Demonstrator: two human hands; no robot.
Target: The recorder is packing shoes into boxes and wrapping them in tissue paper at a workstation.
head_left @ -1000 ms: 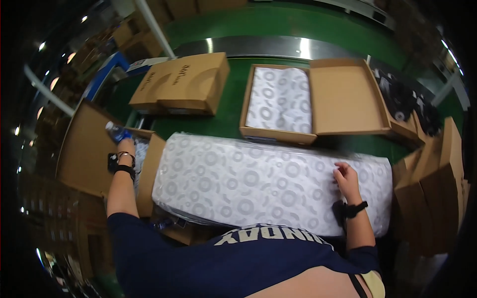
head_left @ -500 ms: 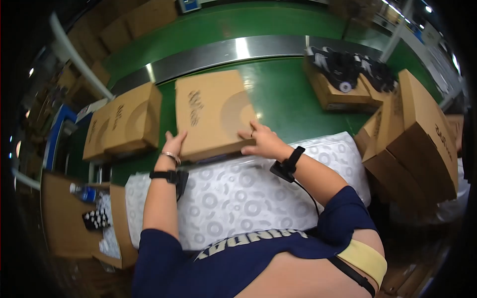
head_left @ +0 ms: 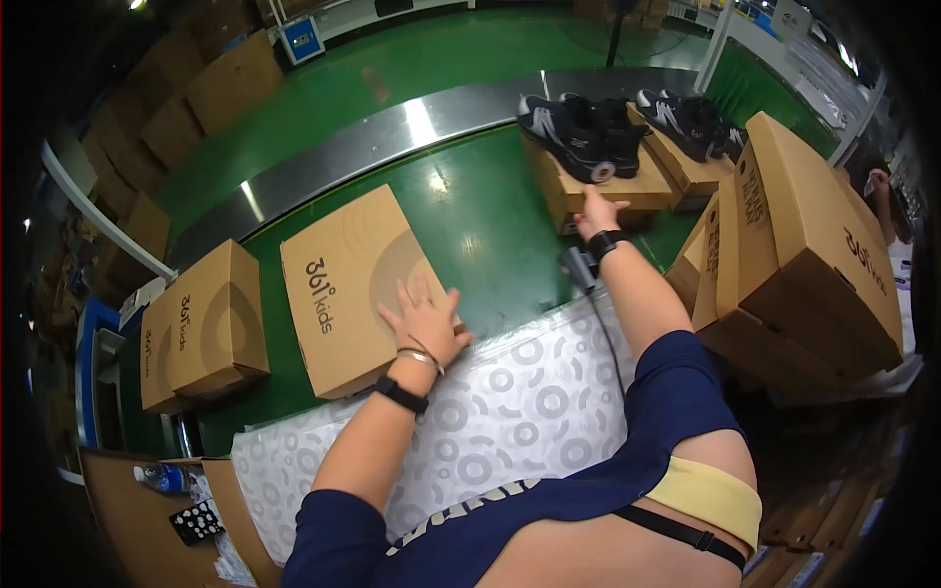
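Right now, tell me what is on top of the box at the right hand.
Black-and-grey shoes rest on that cardboard box; the part beneath them and the box's inside are covered.

The person wore a navy short-sleeved shirt point(head_left: 578, 498) with pale block lettering point(head_left: 480, 502), a yellow cloth band point(head_left: 711, 500) and a black strap point(head_left: 686, 535). Slim bangles point(head_left: 421, 359) adjoined a black left wristband point(head_left: 401, 395); the black right wristband point(head_left: 607, 243) neighboured a dark box point(head_left: 580, 269) with a thin cable point(head_left: 610, 338).

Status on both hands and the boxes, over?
Left hand spread on closed box. Right hand at second box, grip unclear. Black shoes atop it.
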